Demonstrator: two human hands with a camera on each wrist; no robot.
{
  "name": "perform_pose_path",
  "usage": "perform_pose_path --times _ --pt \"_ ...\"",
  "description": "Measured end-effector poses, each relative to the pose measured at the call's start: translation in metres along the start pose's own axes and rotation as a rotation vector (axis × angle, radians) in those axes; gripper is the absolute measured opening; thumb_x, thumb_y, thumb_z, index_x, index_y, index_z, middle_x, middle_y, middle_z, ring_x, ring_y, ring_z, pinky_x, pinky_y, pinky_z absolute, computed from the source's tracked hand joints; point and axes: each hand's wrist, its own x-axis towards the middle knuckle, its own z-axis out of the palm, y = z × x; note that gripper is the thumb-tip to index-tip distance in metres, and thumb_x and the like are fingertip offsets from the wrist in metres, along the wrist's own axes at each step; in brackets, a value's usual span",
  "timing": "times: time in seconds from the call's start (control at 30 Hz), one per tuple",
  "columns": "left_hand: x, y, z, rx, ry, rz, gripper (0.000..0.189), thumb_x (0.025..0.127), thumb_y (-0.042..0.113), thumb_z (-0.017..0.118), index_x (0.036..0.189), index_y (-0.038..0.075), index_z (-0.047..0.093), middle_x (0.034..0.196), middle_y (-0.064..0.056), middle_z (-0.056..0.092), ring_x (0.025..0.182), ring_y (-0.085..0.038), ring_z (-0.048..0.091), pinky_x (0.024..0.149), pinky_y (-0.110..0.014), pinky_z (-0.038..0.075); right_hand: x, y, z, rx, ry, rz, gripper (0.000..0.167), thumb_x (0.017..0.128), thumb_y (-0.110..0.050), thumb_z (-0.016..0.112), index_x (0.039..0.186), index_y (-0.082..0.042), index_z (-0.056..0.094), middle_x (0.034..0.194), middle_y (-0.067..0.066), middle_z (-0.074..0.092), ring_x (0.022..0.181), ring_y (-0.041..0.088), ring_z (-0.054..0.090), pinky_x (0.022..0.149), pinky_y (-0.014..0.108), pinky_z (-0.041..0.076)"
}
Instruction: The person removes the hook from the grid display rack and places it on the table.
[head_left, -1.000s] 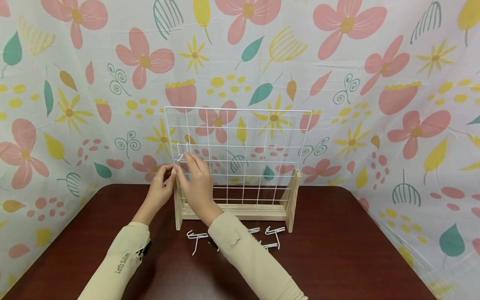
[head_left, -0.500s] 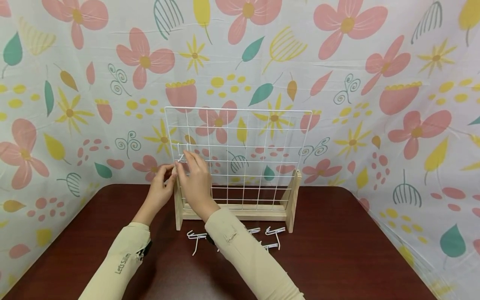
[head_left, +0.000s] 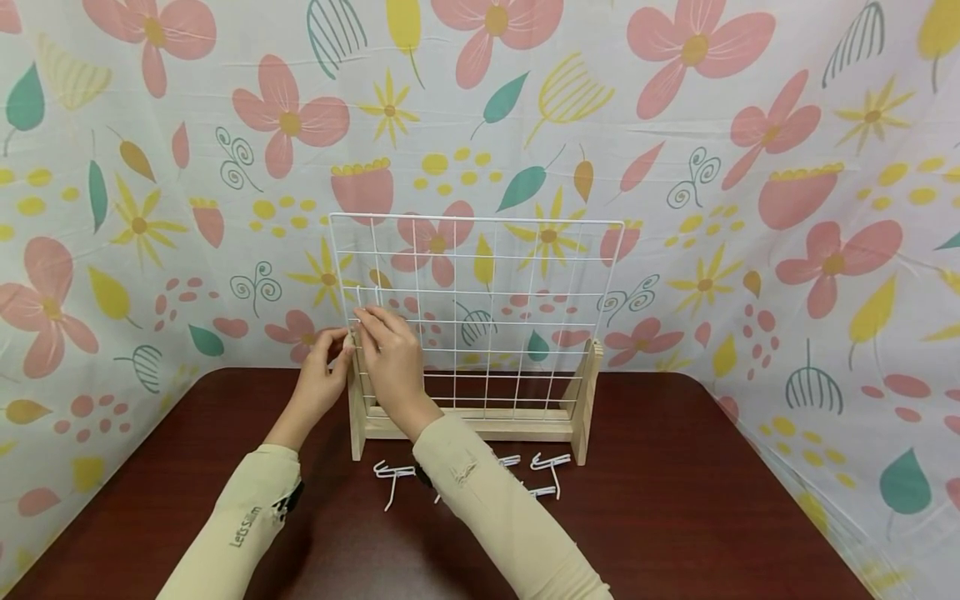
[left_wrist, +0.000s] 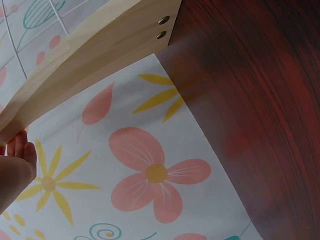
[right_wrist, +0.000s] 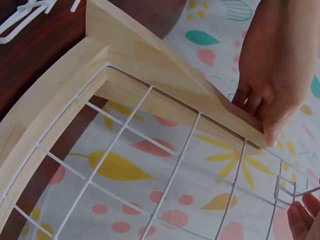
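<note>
My left hand grips the upper end of the wooden stand's left side piece, thumb on the near face, as the right wrist view also shows. My right hand pinches a white wire hook between thumb and fingertips. The hook's squared end overlaps the white wire grid panel near its left edge, partway up. Most of its prong is hidden behind my fingers in the head view. The grid stands upright in the wooden base.
Several more white wire hooks lie on the dark red-brown table before the stand, among them one hook at the left and another hook at the right. My right forearm partly covers some. A flowered cloth hangs behind the table.
My right hand's fingertips have shifted slightly on the hook, and its prong, seen poking out past them earlier, is now mostly covered. My left hand stays on the side piece.
</note>
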Motion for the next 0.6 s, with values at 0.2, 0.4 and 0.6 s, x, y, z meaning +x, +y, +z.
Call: perform_pose_path --times 0.2,0.4,0.6 --pt "-0.0003 -0.001 0.0 -0.005 -0.01 -0.012 0.035 0.101 0.005 0.047 0.131 -0.011 0.043 0.12 -0.029 0.052 0.116 -0.043 0.05 0.1 -0.056 0.04 0.003 0.0001 -0.0011 0.022 0.019 -0.033 0.02 0.089 -0.001 0.067 0.108 -0.002 0.073 0.106 0.013 0.07 0.1 0.023 0.066 0.089 0.022 0.05" --pt "0.0 -0.0016 0.0006 -0.004 -0.012 -0.005 0.034 0.101 0.005 0.047 0.13 -0.01 0.043 0.12 -0.029 0.052 0.116 -0.042 0.05 0.099 -0.055 0.04 0.0063 -0.0007 -0.0034 0.048 0.014 -0.043 0.019 0.09 -0.001 0.065 0.108 -0.001 0.072 0.107 0.014 0.069 0.1 0.025 0.066 0.09 0.02 0.049" --pt "-0.0005 -0.0007 0.0001 -0.006 -0.011 -0.005 0.033 0.1 0.004 0.047 0.13 -0.011 0.043 0.12 -0.029 0.052 0.116 -0.042 0.05 0.1 -0.055 0.039 0.0057 -0.0011 -0.0053 0.053 0.009 -0.053 0.02 0.091 -0.002 0.064 0.109 -0.002 0.072 0.108 0.013 0.069 0.1 0.024 0.065 0.091 0.02 0.048"
